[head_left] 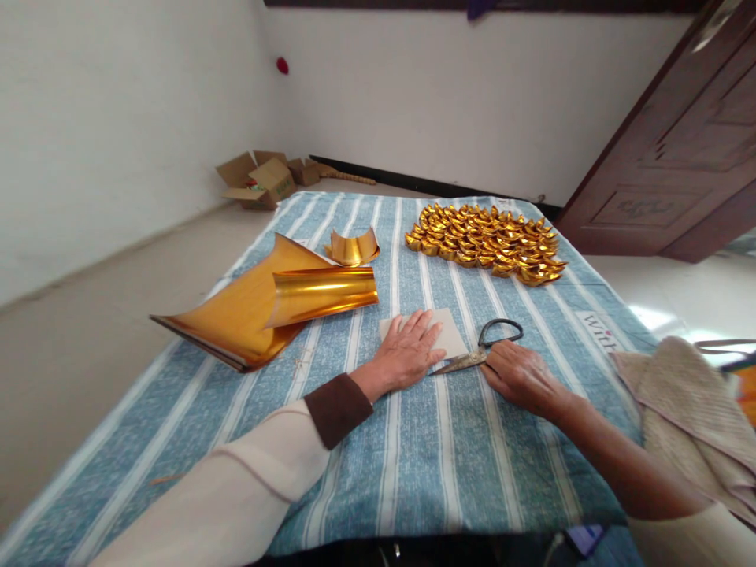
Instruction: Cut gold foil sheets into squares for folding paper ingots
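My left hand (412,350) lies flat with its fingers spread on a pale, squarish sheet (453,335) on the table; whether it is paper or thin card I cannot tell. Just right of it, my right hand (518,374) is closed around one handle of a pair of black-handled scissors (472,361). The other handle loop shows above the knuckles. The blades point left, their tips close to my left thumb and the sheet's lower edge. My right fingers are curled under and partly hidden.
Gold foil sheets (236,311) lie curled at the left, with a small curved stack (354,248) behind. Rows of folded gold ingot shapes (484,242) stand back right. A striped cloth (354,472) covers the table. A beige cloth (691,409) hangs right; cardboard boxes (272,183) sit beyond.
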Demonstrator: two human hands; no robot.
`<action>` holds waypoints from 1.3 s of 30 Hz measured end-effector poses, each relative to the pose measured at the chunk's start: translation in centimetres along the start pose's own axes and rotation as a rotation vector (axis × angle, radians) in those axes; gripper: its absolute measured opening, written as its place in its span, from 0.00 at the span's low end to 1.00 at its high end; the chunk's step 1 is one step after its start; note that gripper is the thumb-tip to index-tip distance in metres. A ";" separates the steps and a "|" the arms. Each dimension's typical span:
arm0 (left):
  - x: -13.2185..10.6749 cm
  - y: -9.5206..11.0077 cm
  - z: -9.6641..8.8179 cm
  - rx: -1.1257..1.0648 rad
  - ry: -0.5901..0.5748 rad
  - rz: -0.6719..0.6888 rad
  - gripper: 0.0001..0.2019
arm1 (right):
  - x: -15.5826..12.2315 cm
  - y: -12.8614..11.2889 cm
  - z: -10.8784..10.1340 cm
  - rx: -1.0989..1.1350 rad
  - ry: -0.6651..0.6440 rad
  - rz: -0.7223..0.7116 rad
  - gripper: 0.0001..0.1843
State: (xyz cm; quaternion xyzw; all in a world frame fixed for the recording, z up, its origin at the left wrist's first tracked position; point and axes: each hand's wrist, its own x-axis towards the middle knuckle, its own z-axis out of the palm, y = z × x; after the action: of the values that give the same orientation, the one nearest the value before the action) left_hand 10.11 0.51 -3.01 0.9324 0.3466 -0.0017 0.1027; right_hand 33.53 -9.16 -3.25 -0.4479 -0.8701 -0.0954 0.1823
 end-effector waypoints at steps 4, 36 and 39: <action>-0.1 0.1 0.0 0.004 0.005 0.003 0.27 | -0.5 -0.4 -0.3 -0.013 0.005 -0.020 0.21; 0.5 -2.5 -0.7 0.029 -0.060 0.132 0.25 | 1.2 -1.6 0.3 0.023 0.033 0.010 0.25; 0.4 -2.4 -0.9 0.026 -0.066 0.125 0.25 | 0.5 -1.9 0.0 0.020 0.033 0.006 0.24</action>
State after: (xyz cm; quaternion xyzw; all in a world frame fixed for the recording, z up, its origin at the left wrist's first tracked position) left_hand 8.78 2.71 -2.58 0.9529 0.2840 -0.0302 0.1020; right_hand 31.76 -9.90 -3.05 -0.4471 -0.8665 -0.0935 0.2014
